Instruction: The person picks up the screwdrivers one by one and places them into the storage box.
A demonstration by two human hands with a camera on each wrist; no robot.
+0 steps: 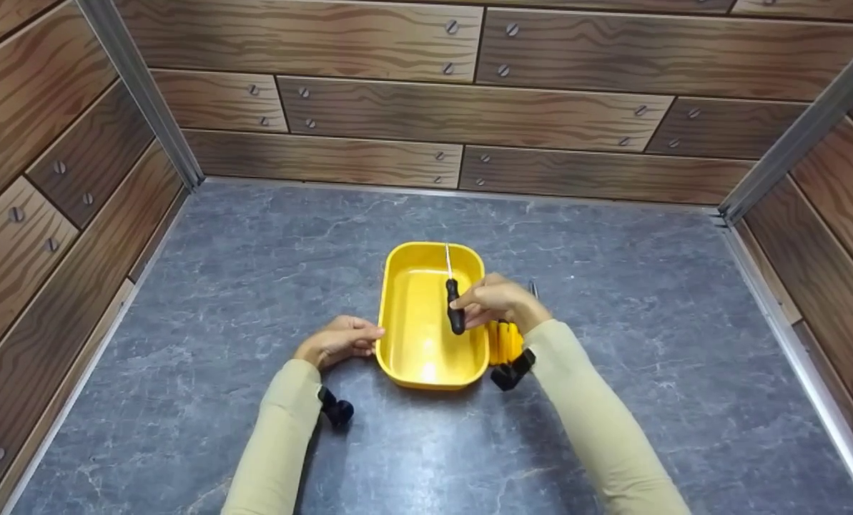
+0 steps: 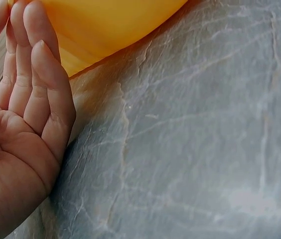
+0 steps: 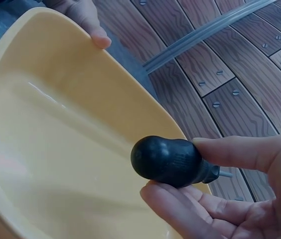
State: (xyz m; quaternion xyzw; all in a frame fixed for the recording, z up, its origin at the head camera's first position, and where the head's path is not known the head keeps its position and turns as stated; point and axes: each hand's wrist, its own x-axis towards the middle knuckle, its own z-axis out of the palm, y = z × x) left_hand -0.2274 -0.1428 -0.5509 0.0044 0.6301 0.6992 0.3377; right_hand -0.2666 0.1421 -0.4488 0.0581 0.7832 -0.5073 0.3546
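Observation:
A yellow plastic tray (image 1: 419,357) with rounded corners and a bare inside stands on the grey floor. My left hand (image 1: 342,339) pinches its left rim, thumb on the edge and fingers against the outer wall; the left wrist view shows that hand (image 2: 28,109) beside the tray's side (image 2: 105,30). Over the tray's right half, my right hand (image 1: 496,299) holds a screwdriver (image 1: 455,307) by its black handle, thumb on one side and fingers on the other. Its thin metal shaft points away from me. In the right wrist view the handle (image 3: 168,160) hangs above the tray.
Right of the tray lie yellow-and-black handled items (image 1: 506,343), partly hidden by my right hand and wrist. A metal tip (image 1: 533,288) shows just beyond that hand. Wood-patterned walls (image 1: 369,107) with metal corner posts (image 1: 140,89) enclose the marbled grey surface (image 1: 290,243).

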